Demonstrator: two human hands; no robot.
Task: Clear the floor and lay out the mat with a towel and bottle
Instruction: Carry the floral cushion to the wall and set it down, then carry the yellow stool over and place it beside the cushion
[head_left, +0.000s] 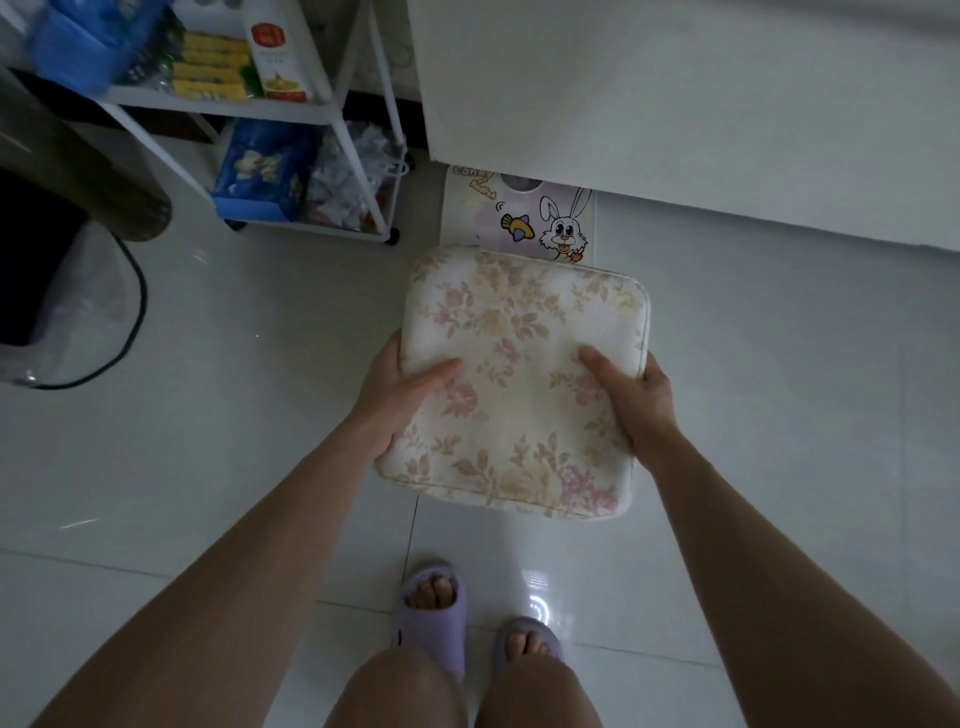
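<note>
A square floral seat cushion (519, 332), cream with pink and tan flowers, is held above the white tiled floor in the middle of the view. My left hand (400, 395) grips its left edge, thumb lying on top. My right hand (639, 395) grips the right edge the same way. The fingers of both hands are hidden under the cushion. No mat, towel or bottle shows in the view.
A bathroom scale with a rabbit picture (540, 218) lies on the floor behind the cushion, under a white cabinet (675, 104). A white wheeled shelf cart (291, 119) with packets stands at upper left. A dark bin with a clear bag (62, 291) stands at left. My feet in purple slippers (436, 608) are below.
</note>
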